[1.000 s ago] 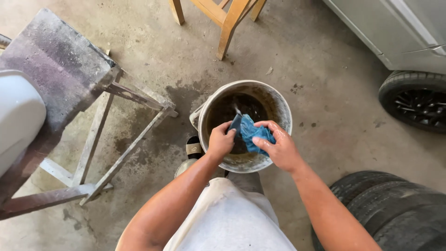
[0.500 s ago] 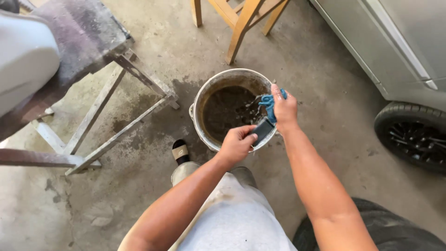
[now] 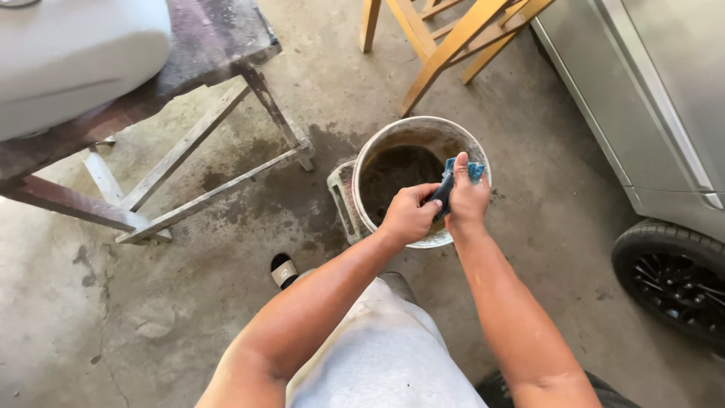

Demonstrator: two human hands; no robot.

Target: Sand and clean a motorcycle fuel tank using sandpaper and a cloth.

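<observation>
A white bucket (image 3: pixel 375 150) with dark, dirty water stands on the concrete floor before me. Over its near right rim, both hands hold a wet blue cloth (image 3: pixel 453 178). My left hand (image 3: pixel 408 214) is closed on the cloth's dark lower end. My right hand (image 3: pixel 468 199) grips its upper end, fingers wrapped around it. The cloth looks bunched and squeezed between the two hands, above the water.
A metal stand (image 3: pixel 204 136) with a white tank (image 3: pixel 68 53) on it is at the left. Wooden chair legs (image 3: pixel 445 45) rise behind the bucket. A silver car (image 3: pixel 664 106) and its wheel (image 3: pixel 672 279) are at the right. My sandalled foot (image 3: pixel 284 270) rests near the bucket.
My hands have come together on the cloth at the bucket's right rim; half a second ago the right hand held it alone, with the left hand apart. The view shifted.
</observation>
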